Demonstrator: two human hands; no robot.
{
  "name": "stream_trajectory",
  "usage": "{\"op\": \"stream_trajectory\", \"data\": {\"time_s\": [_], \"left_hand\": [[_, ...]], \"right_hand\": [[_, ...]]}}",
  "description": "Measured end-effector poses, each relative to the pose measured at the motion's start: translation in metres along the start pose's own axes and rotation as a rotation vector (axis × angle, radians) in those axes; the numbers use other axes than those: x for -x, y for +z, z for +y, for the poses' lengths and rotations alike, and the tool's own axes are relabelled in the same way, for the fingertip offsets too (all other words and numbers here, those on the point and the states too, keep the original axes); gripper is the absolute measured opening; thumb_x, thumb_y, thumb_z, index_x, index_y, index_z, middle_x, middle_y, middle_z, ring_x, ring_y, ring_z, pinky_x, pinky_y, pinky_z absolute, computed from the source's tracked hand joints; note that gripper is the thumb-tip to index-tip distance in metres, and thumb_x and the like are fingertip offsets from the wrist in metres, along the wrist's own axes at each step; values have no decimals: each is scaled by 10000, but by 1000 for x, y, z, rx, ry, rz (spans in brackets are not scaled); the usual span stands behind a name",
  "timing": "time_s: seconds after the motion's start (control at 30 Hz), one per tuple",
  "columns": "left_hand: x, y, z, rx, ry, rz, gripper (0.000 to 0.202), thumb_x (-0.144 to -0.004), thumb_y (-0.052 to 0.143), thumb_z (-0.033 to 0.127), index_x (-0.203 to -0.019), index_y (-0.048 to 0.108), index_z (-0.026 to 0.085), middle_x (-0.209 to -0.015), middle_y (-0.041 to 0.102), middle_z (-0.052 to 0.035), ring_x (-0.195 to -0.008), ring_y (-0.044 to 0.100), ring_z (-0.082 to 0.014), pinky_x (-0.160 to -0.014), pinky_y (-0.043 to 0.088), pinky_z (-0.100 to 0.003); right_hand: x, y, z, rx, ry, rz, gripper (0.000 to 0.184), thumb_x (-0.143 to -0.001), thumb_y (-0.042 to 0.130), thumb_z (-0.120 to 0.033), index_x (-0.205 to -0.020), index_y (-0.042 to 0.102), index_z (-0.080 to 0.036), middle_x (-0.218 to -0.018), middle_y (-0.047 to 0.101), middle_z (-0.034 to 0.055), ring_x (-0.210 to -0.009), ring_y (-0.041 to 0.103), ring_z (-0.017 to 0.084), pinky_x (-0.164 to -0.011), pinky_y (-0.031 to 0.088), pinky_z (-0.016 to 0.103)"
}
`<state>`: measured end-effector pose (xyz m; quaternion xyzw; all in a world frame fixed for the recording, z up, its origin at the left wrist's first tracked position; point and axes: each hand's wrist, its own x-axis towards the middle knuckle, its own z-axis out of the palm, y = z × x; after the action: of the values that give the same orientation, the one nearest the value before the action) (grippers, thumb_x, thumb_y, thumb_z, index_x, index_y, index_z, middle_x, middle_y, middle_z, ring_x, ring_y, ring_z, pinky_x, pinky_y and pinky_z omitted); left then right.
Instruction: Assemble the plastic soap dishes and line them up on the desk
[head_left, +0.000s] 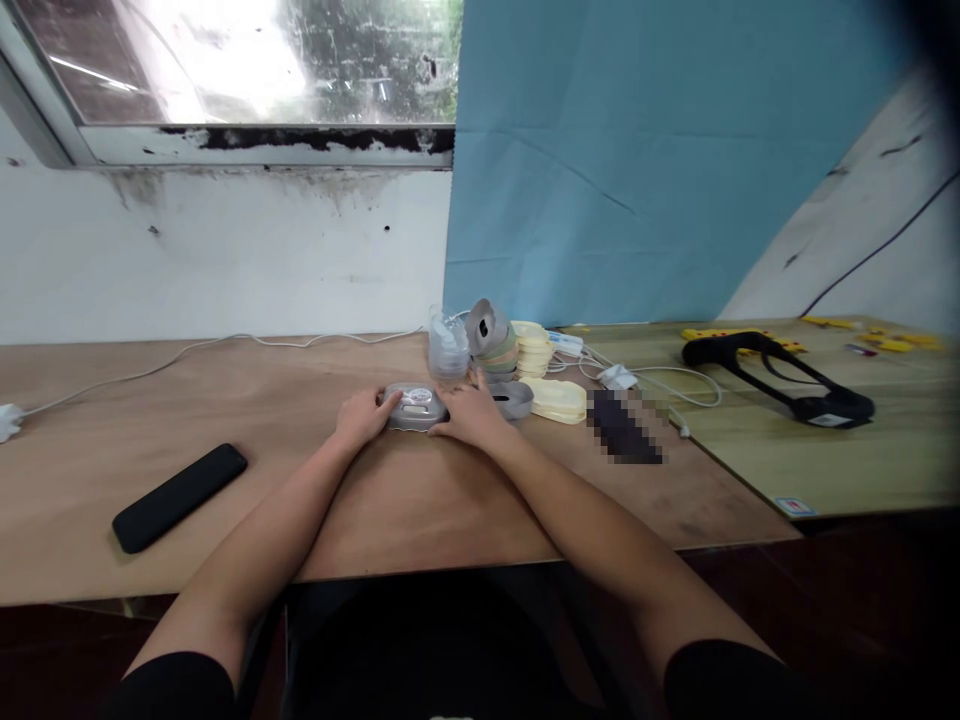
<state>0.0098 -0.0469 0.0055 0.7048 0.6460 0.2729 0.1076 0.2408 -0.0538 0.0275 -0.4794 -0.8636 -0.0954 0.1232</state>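
A small grey oval plastic case (415, 411) with a slot in its middle lies flat on the bench (420, 500), straight in front of the person, with what looks like a clear glossy cover over its top. It should be light and fairly stiff, a thin-walled moulded piece that keeps its shape but might flex or dent if squeezed hard in the middle; the shiny top is probably slippery, so the rounded ends and the rim seem the best places to take hold. The left hand (361, 417) is part open, its fingers and thumb curved around the left end of the case. The right hand (474, 413) is spread wider, thumb low at the near right edge and fingers reaching toward the far side, so that the case is held between the two; how firmly either presses I cannot tell. Just beyond the right hand stand a stack of clear plastic covers (448, 348) and a tilted grey shell (484, 325), while another grey shell (514, 400) and a pile of cream oval pieces (556, 400) lie to its right
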Motion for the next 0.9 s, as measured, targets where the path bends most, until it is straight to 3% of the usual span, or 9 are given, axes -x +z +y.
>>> {"op": "stream_trajectory", "data": {"time_s": [0.13, 0.27, 0.5, 0.6, 0.8, 0.9], "left_hand": [[-1, 4, -3, 197, 145, 58, 626, -896, 432, 555, -1355, 481, 131, -1295, 578, -155, -1063, 607, -244, -891, 479, -359], [-1, 2, -2, 213, 297, 17, 516, -881, 493, 505, -1257, 572, 162, -1318, 572, -125, -1198, 542, -254, -1003, 438, -385], [-3, 3, -3, 159, 287, 19, 518, -892, 478, 510, -1269, 572, 168, -1355, 552, -115, -1249, 509, -244, -1071, 373, -378], [-5, 2, -4, 88, 208, 68, 496, -889, 480, 520, -1251, 586, 197, -1339, 569, -104, -1233, 518, -258, -1049, 377, -398], [-12, -15, -15, -49, -170, 342, 547, -781, 558, 656, -1051, 688, 198, -1231, 630, -153, -1141, 554, -357, -1032, 305, -547], [-15, -18, -26, 31, -182, 396, 543, -831, 453, 675, -945, 709, 210, -1308, 586, -133, -1196, 526, -330, -1035, 327, -508]], "right_hand": [[1, 0, -1, 12, -1, 11, 875, -689, 671, -673, -1363, 478, -148, -1077, 693, 193, -1129, 576, 349, -1113, 93, 602], [2, 0, -2, 4, -2, 22, 821, -755, 611, -659, -1370, 465, -134, -1107, 681, 206, -1140, 573, 345, -1114, 82, 605], [2, 3, -4, -7, 26, 70, 881, -690, 651, -683, -1352, 489, -124, -1149, 661, 211, -1196, 515, 372, -1119, 46, 621], [3, 2, -6, -24, 37, 145, 827, -723, 638, -649, -1364, 478, -152, -1233, 623, 187, -1233, 470, 367, -1115, 11, 643], [4, -2, -13, -122, -44, 254, 544, -845, 573, -466, -1316, 536, -198, -1308, 583, 125, -1274, 427, 320, -1141, 16, 611], [5, -2, -17, -159, -78, 263, 474, -854, 569, -425, -1279, 571, -215, -1297, 592, 109, -1280, 423, 313, -1142, 23, 612]]}}
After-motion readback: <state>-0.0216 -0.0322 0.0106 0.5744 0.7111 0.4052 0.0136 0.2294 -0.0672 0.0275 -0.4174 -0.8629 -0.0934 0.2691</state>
